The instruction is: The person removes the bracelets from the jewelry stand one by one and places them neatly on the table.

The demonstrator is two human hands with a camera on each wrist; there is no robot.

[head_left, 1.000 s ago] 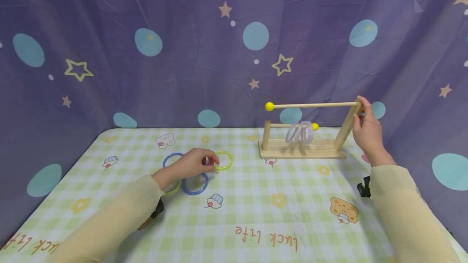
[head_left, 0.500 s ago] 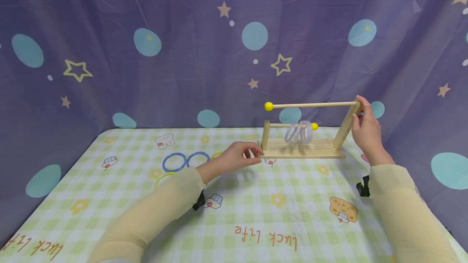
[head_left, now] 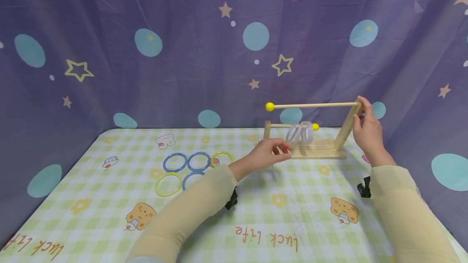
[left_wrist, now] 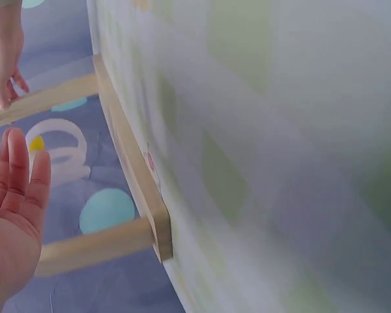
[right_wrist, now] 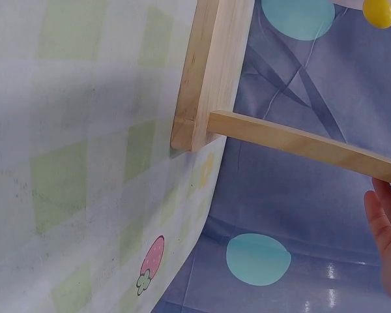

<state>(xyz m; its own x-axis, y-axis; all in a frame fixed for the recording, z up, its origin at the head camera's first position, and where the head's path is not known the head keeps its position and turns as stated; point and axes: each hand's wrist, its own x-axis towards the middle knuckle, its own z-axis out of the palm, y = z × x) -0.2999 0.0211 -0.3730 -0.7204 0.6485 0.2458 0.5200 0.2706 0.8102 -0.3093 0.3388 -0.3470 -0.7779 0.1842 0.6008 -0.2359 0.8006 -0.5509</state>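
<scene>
Checked tablecloth (head_left: 109, 214) carries five loose rings, three blue (head_left: 174, 162) and two yellow (head_left: 168, 184), left of one wooden rack (head_left: 310, 149) whose rods run left-right. Left hand (head_left: 268, 154), fingers loosely curled, reaches its base; right hand (head_left: 367, 131) grips the tall post.

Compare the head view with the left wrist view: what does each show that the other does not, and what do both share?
Only the head view shows the blue and yellow rings lying on the checked tablecloth, and the top rod with its yellow ball. Only the left wrist view shows the left hand from its palm side, fingers straight. Both show the wooden stand, the clear rings on its lower rod, and the right hand on the tall post.
</scene>
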